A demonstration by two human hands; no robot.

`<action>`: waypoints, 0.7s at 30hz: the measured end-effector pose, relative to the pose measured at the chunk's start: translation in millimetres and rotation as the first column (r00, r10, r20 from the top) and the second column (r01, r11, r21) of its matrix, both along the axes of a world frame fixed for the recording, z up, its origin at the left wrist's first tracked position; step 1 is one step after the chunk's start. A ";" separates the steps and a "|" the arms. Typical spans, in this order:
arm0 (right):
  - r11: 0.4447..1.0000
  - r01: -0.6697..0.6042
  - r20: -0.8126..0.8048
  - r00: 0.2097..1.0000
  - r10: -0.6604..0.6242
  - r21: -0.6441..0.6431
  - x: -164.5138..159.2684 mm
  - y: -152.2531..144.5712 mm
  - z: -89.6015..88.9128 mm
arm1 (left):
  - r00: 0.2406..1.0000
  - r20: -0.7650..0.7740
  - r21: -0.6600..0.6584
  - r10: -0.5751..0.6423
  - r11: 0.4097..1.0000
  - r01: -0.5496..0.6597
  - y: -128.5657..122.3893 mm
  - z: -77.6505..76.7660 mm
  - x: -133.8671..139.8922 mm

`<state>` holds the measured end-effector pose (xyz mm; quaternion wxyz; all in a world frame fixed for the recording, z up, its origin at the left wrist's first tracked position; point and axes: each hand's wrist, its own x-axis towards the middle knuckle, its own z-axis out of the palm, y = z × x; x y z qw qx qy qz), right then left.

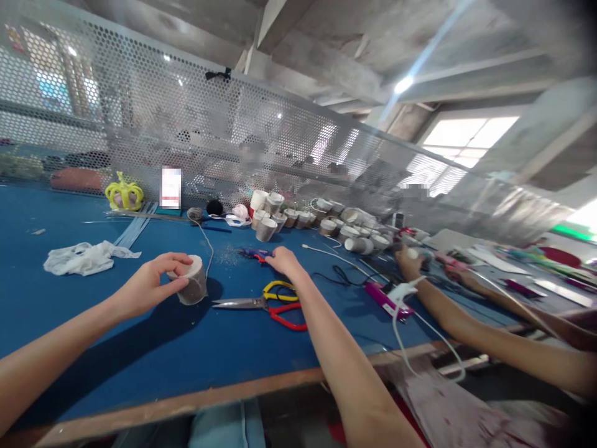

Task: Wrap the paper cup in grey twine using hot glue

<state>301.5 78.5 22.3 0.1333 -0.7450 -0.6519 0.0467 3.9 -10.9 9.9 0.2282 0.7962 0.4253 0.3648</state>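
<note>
My left hand (148, 283) has its fingers and thumb closed around the upper part of a small grey-brown cup-shaped piece (193, 291) with a whitish top, just over the blue tabletop. A thin grey cord (208, 241) runs from a small ball of cord (194, 214) down to the side of that piece. My right hand (283, 261) reaches forward, its fingers wrapped around a small blue-and-red tool (257, 254) lying on the table; the tool's exact kind is unclear. Below it lie scissors (265, 303) with yellow and red handles, partly behind my right forearm.
Several cups (265, 229) are grouped along the perforated metal screen (186, 106). White cloth (84, 258) and a yellow basket-like item (124, 194) lie left. A purple power strip (385, 300) with white cables lies right, beside a co-worker's arm (466, 326). The wooden table edge (186, 404) runs in front.
</note>
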 end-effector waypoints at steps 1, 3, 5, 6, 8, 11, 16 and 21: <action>1.000 0.000 -0.008 1.000 0.000 -0.023 0.5 2.0 -5.2 | 1.000 -0.002 -0.001 -0.004 1.000 0.004 0.4 -1.9 0.8; 0.999 0.006 -0.032 0.999 -0.008 -0.054 0.0 5.1 -12.8 | 1.000 -0.008 -0.009 -0.008 1.000 0.008 1.3 -4.3 1.3; 0.998 0.016 -0.069 0.997 -0.021 -0.063 -0.4 7.2 -17.0 | 1.000 -0.014 -0.016 -0.002 1.000 0.001 2.1 -4.6 0.7; 0.998 0.021 -0.092 0.995 -0.026 -0.063 -0.1 7.7 -18.1 | 1.000 -0.018 -0.015 0.003 1.000 -0.004 2.4 -4.1 0.1; 0.998 0.027 -0.143 0.989 -0.034 -0.053 1.3 7.4 -19.3 | 1.000 -0.029 -0.012 0.010 1.000 -0.011 2.9 -2.5 -1.5; 0.999 0.029 -0.231 0.972 -0.031 -0.016 2.5 3.7 -17.7 | 0.998 -0.055 -0.016 0.008 1.000 -0.009 3.5 0.2 -4.2; 0.984 0.032 -0.452 0.890 0.051 0.173 -7.9 -12.2 0.7 | 0.998 -0.064 -0.041 0.001 0.999 -0.004 3.8 1.5 -5.6; 0.963 -0.079 -0.739 0.627 0.248 0.257 -35.6 -40.6 20.2 | 0.993 0.056 -0.061 0.099 0.994 -0.096 7.8 -4.3 -3.0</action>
